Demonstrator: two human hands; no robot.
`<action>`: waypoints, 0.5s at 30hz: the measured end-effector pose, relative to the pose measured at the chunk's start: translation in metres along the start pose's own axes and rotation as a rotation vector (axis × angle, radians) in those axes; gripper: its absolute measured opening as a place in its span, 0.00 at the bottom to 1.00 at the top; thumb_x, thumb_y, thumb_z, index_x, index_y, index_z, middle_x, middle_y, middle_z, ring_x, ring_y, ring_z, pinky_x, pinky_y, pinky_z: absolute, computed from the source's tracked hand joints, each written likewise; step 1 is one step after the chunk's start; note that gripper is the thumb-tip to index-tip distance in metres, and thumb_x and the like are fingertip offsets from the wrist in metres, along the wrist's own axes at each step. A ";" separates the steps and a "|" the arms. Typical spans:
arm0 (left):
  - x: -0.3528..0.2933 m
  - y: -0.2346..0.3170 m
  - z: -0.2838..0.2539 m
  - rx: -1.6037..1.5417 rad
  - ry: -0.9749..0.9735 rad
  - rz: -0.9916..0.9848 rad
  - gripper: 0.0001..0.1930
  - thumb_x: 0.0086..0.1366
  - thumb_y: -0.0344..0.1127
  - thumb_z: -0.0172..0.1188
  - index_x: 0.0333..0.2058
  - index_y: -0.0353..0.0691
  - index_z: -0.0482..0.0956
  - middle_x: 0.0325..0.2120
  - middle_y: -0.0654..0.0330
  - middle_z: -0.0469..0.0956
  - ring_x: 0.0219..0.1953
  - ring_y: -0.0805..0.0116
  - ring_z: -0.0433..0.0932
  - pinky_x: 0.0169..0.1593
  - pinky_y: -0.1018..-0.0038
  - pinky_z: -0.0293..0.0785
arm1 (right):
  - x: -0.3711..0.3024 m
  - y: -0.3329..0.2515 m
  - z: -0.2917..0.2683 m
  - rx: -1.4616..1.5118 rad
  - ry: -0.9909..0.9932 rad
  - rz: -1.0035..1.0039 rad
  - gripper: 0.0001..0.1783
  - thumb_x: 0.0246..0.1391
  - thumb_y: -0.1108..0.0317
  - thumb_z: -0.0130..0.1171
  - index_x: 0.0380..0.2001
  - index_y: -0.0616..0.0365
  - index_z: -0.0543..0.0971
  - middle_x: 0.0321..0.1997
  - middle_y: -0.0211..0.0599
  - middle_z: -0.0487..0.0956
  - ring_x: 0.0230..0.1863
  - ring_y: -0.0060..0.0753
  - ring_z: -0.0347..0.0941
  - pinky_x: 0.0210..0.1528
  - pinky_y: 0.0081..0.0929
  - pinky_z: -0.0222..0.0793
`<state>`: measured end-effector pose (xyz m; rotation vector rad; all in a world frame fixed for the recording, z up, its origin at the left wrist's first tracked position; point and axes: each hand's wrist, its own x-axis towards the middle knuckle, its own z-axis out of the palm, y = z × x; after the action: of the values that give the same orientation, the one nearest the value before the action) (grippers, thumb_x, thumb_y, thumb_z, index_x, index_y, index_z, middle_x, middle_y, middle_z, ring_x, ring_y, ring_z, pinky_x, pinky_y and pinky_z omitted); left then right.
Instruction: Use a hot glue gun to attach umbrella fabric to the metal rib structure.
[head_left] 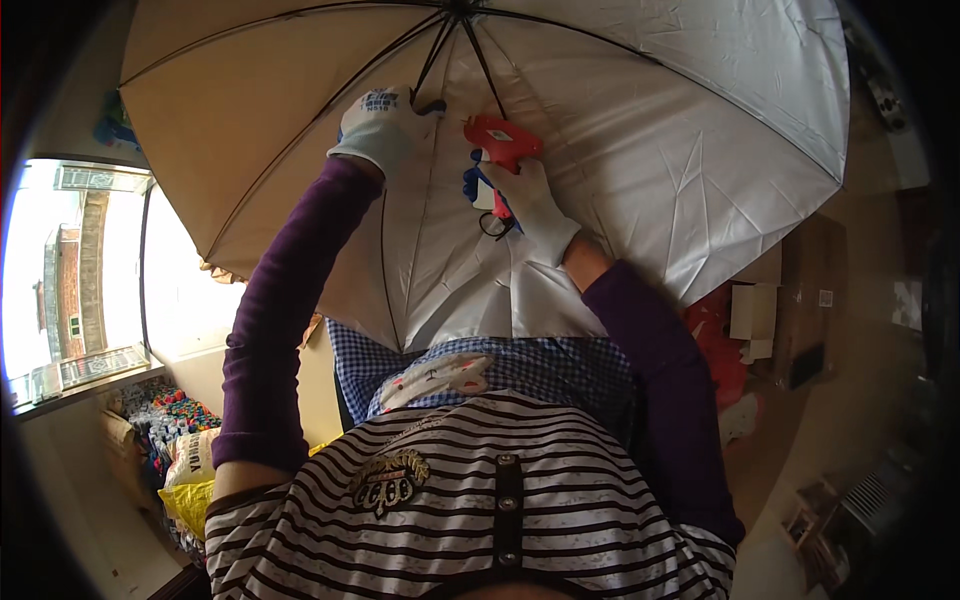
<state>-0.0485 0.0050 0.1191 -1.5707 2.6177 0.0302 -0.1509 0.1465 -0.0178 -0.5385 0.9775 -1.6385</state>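
Observation:
An open umbrella [600,190] fills the space in front of me, with its silvery inner cloth and black ribs facing me. My left hand [385,125], in a white work glove with dark blue finger coating, is closed round a thin black umbrella rib [424,72] left of the middle. Its thumb points right, and the other fingers are mostly hidden. My right hand [530,205], gloved the same way, grips the handle of a red pistol-shaped hand tool [505,138]. The tool's front end points left toward my left hand. A black loop [494,226] hangs below its handle.
The umbrella's dark hub [458,8] is at the top edge. A bright window [75,270] is on the left, above a colourful heap [180,415] and a yellow bag [190,500]. Cardboard boxes [800,300] stand on the right. A blue checked cloth [560,370] covers my lap.

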 end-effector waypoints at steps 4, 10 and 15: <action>0.015 -0.023 0.041 0.018 -0.075 0.041 0.24 0.59 0.57 0.57 0.37 0.39 0.81 0.37 0.51 0.81 0.44 0.52 0.79 0.48 0.61 0.73 | -0.001 0.002 0.003 -0.023 0.029 0.038 0.07 0.54 0.71 0.56 0.36 0.62 0.75 0.27 0.33 0.77 0.26 0.24 0.75 0.27 0.22 0.72; 0.031 -0.024 0.074 -0.358 -0.042 0.100 0.20 0.61 0.49 0.56 0.33 0.35 0.82 0.28 0.49 0.82 0.33 0.52 0.82 0.38 0.62 0.77 | 0.010 -0.009 0.011 -0.483 0.144 -0.009 0.10 0.55 0.65 0.60 0.34 0.62 0.78 0.25 0.28 0.76 0.25 0.19 0.74 0.25 0.22 0.68; 0.039 -0.002 0.090 -0.630 -0.011 0.073 0.16 0.61 0.43 0.55 0.30 0.36 0.84 0.21 0.51 0.81 0.25 0.56 0.82 0.29 0.66 0.77 | 0.009 0.001 0.005 -0.396 0.260 -0.025 0.10 0.53 0.63 0.61 0.30 0.59 0.80 0.23 0.27 0.76 0.23 0.16 0.70 0.23 0.22 0.64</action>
<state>-0.0593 -0.0242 0.0259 -1.5971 2.8105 0.9451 -0.1496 0.1363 -0.0172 -0.6115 1.5108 -1.5681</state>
